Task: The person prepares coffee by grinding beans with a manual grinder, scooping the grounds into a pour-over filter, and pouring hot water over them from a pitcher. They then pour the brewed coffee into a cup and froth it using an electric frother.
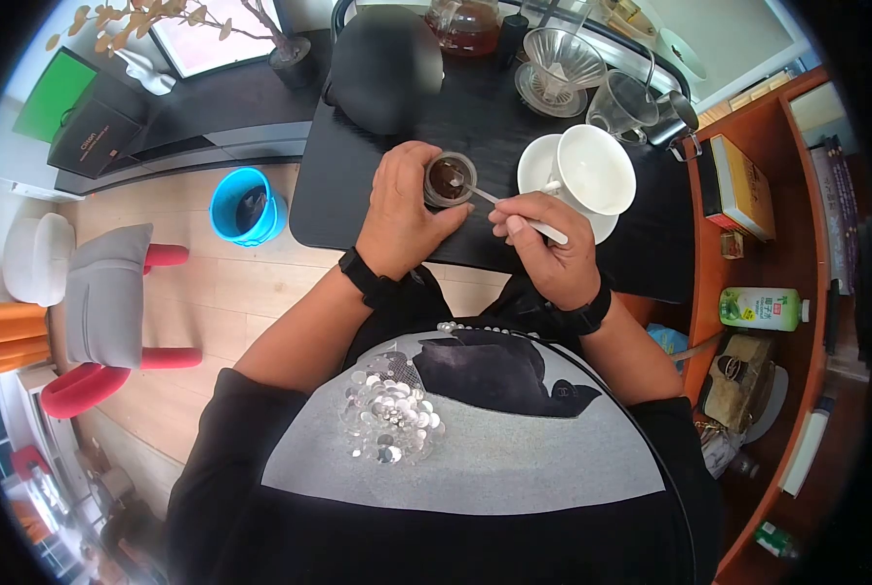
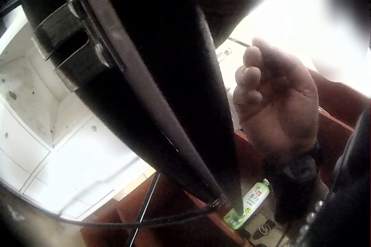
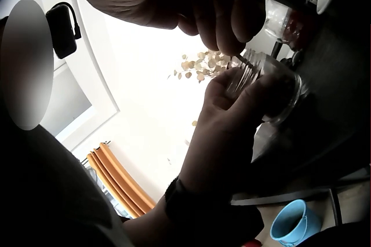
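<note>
My left hand (image 1: 397, 205) grips a small glass jar (image 1: 469, 164) over the table's near edge, its fingers and thumb around the side. Dark brown contents (image 1: 443, 179) show through the jar's open mouth. Between thumb and fingers, my right hand (image 1: 561, 255) pinches the pale handle of a spoon (image 1: 487, 197), whose bowl is inside the jar. The right wrist view shows the jar's threaded glass neck, with the left hand around it below the right fingers. Just beyond the right hand, a white cup (image 1: 600, 168) sits tilted on a white saucer (image 1: 535, 168).
A glass dripper (image 1: 563, 68), a glass pitcher (image 1: 619, 102) and a metal jug (image 1: 672, 117) stand at the table's back right. Behind the jar is a large dark rounded object (image 1: 387, 68), beside a pot of reddish-brown liquid (image 1: 465, 27). A blue bucket (image 1: 248, 207) stands on the floor.
</note>
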`<state>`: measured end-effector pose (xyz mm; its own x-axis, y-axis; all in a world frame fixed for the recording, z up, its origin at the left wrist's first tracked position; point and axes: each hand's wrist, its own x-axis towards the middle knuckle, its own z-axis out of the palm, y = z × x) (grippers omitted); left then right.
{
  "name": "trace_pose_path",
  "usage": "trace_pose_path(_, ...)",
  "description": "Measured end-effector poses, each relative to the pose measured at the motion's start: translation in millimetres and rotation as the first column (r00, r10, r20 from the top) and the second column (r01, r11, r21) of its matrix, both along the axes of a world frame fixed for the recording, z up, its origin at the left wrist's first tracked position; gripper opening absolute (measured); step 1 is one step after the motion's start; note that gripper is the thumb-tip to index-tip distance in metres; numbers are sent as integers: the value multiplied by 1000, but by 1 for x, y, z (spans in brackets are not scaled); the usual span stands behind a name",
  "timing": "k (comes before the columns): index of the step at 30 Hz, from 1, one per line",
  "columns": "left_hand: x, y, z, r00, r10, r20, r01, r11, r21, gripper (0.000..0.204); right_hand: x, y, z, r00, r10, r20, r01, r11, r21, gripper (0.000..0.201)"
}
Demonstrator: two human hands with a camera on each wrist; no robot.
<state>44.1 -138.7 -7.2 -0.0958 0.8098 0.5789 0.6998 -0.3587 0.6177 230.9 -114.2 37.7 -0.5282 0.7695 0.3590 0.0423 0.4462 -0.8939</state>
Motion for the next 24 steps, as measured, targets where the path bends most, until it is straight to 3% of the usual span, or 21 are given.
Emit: trace_pose_path(24, 0, 1, 1, 1000, -12, -12, 12, 1000, -12, 57, 2, 3, -1, 1000, -1, 1, 1, 1000, -13, 15)
